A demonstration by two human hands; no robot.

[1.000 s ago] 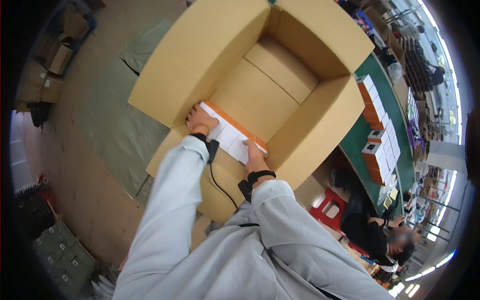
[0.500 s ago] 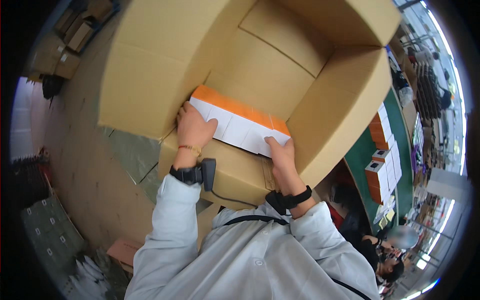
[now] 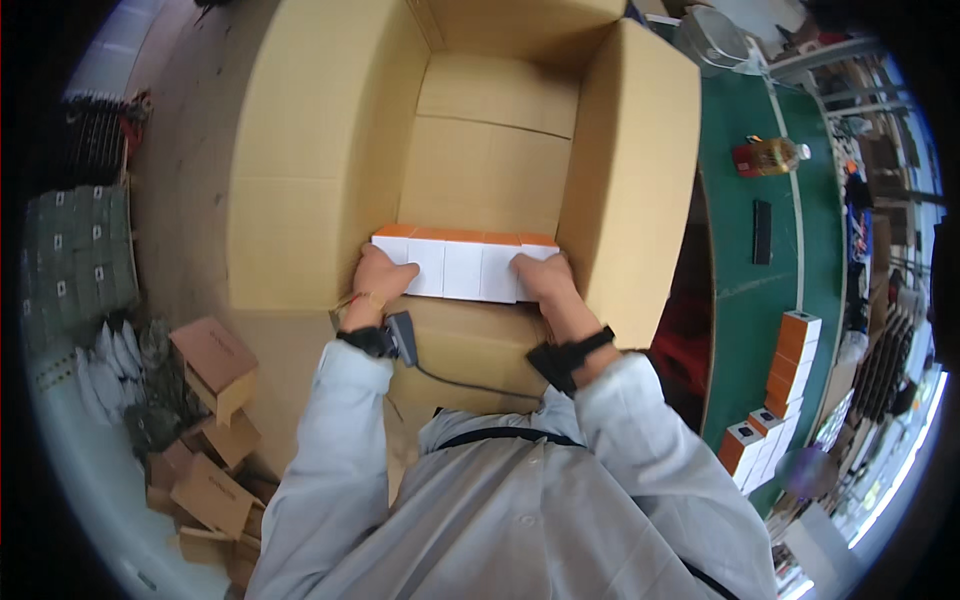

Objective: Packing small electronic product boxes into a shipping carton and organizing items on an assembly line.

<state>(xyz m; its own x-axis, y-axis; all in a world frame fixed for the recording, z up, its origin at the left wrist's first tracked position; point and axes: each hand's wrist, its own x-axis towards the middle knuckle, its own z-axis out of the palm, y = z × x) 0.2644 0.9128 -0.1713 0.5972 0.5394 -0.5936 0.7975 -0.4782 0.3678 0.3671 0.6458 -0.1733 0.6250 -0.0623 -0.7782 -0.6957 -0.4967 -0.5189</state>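
Row of white-and-orange small boxes (image 3: 462, 265): clamped end to end between left hand (image 3: 380, 282) and right hand (image 3: 543, 281), fingers pressed on its ends; held at near wall inside large open carton (image 3: 330, 150); packing step; lowering it level seems required.

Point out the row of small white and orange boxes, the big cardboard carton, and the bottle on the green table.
row of small boxes (image 3: 462, 268), head view, white front face.
cardboard carton (image 3: 325, 170), head view, left flap.
bottle (image 3: 772, 156), head view, its body.

A green table (image 3: 760, 300) carries a bottle (image 3: 768, 156), a dark bar (image 3: 761, 232) and orange-white boxes (image 3: 770, 420).
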